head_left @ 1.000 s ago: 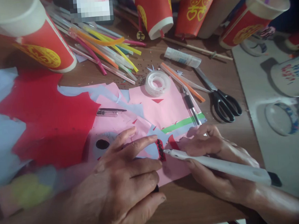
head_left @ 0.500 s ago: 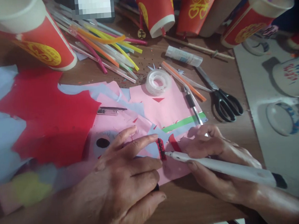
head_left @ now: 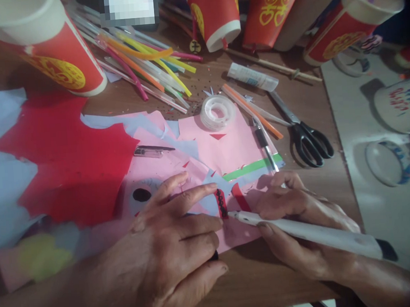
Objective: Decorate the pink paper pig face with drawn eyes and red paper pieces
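Observation:
My right hand (head_left: 302, 212) is closed around a white marker pen (head_left: 314, 232) with a black end. Its tip lies at the lower right edge of a small red paper strip (head_left: 221, 202) bearing black handwritten marks. My left hand (head_left: 176, 241) lies spread over the pink paper (head_left: 233, 236), fingers stretched out, middle fingertips touching or close to the strip's left side. Between its lower fingers and thumb a small black object (head_left: 215, 255) shows, mostly hidden. A second red paper piece (head_left: 240, 197) sits just right of the strip, near my right fingers.
Clear tape (head_left: 218, 112), a pen (head_left: 265, 144), black-handled scissors (head_left: 308, 140) and a glue stick (head_left: 252, 76) lie beyond my hands. Colourful straws (head_left: 144, 59) are heaped at the back. A red paper cup (head_left: 73, 55) stands left; torn red paper (head_left: 67, 159) lies in front of it.
The marker's tip has slid slightly right, from the marks on the strip to its edge. My left hand has stayed in place.

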`<state>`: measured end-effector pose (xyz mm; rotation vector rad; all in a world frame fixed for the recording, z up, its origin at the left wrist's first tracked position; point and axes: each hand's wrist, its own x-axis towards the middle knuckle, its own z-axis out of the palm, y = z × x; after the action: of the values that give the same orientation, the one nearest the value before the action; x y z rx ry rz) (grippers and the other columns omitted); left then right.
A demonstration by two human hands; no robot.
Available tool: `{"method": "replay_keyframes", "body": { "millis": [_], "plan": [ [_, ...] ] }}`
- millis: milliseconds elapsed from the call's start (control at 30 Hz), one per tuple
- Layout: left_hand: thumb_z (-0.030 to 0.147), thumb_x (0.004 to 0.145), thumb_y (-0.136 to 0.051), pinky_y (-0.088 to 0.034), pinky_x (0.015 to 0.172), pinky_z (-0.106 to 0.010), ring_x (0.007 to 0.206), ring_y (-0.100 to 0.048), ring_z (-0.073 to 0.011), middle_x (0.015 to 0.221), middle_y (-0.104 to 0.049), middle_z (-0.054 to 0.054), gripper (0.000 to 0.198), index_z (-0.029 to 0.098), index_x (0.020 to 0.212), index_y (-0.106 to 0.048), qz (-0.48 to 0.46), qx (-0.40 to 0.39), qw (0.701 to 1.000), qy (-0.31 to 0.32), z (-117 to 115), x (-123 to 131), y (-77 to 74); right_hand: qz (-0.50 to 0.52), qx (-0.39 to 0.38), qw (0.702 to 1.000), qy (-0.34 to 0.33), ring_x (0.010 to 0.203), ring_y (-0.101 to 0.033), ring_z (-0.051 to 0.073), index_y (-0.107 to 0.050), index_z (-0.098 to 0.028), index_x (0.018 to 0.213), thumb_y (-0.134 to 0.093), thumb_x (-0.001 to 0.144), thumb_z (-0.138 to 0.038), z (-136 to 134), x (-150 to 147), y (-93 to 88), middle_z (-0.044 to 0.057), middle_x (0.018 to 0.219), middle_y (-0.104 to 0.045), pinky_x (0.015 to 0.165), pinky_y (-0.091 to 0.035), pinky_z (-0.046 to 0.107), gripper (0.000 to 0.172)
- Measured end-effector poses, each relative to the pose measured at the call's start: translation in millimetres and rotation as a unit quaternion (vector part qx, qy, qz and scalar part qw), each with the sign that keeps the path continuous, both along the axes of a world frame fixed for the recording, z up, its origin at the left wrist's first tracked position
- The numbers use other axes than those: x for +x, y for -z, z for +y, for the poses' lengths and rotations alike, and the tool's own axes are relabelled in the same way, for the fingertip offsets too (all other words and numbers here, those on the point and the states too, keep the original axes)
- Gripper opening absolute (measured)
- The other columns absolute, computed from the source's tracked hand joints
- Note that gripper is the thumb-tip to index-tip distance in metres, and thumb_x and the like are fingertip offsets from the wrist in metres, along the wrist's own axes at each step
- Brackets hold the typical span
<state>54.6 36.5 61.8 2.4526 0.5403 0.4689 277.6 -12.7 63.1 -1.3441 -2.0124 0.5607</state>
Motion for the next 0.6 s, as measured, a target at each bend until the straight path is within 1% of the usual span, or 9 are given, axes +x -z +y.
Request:
{"method": "replay_keyframes", "body": {
  "millis": [67,100,300,500,600],
  "plan": [
    [0.017,0.081,-0.058,-0.023,0.114,-0.042,0.127,-0.044,-0.0205,0.107,-0.07,0.006,0.022,0.024,0.101,-0.059,0.005,-0.012,0.999,0.032,2.0,-1.3,0.3,0.006,0.007,1.0,0.011,0.046,-0.059,0.017,-0.054,-0.025,0.079,-0.057,0.074,-0.01,0.2,-1.8,-1.0,-0.005,0.054,-0.063,0.067,-0.048,0.038,0.017],
    [0.017,0.081,-0.058,-0.022,0.114,-0.043,0.128,-0.043,-0.0212,0.107,-0.069,0.005,0.022,0.023,0.102,-0.058,0.006,-0.016,0.999,0.037,2.7,-1.7,0.6,0.003,0.006,1.0,0.016,0.045,-0.058,0.016,-0.054,-0.025,0.08,-0.058,0.074,-0.009,0.6,-2.5,-1.8,-0.005,0.053,-0.062,0.066,-0.048,0.038,0.018],
    [0.016,0.08,-0.059,-0.021,0.114,-0.042,0.131,-0.038,-0.0208,0.109,-0.068,0.005,0.024,0.022,0.103,-0.057,-0.001,-0.017,0.999,0.037,3.3,-2.2,1.6,0.014,0.008,0.999,-0.031,0.044,-0.056,0.015,-0.053,-0.023,0.078,-0.056,0.072,-0.007,4.1,-0.4,-2.3,-0.006,0.049,-0.058,0.065,-0.045,0.037,0.017],
    [0.017,0.081,-0.058,-0.017,0.115,-0.04,0.131,-0.038,-0.019,0.111,-0.067,0.008,0.023,0.024,0.103,-0.059,0.011,-0.021,0.999,0.041,3.5,-3.3,1.1,0.022,0.002,1.0,-0.023,0.049,-0.058,0.015,-0.051,-0.021,0.072,-0.058,0.071,-0.009,0.2,2.2,1.5,-0.006,0.048,-0.053,0.068,-0.044,0.036,0.014],
    [0.018,0.081,-0.058,-0.016,0.116,-0.04,0.131,-0.038,-0.0187,0.112,-0.067,0.009,0.023,0.025,0.103,-0.058,0.007,-0.022,0.999,0.04,3.6,-3.1,1.8,0.009,0.004,1.0,-0.022,0.047,-0.057,0.014,-0.05,-0.021,0.071,-0.058,0.071,-0.01,-0.1,2.5,0.1,-0.007,0.047,-0.052,0.065,-0.044,0.035,0.014]
  ]
}}
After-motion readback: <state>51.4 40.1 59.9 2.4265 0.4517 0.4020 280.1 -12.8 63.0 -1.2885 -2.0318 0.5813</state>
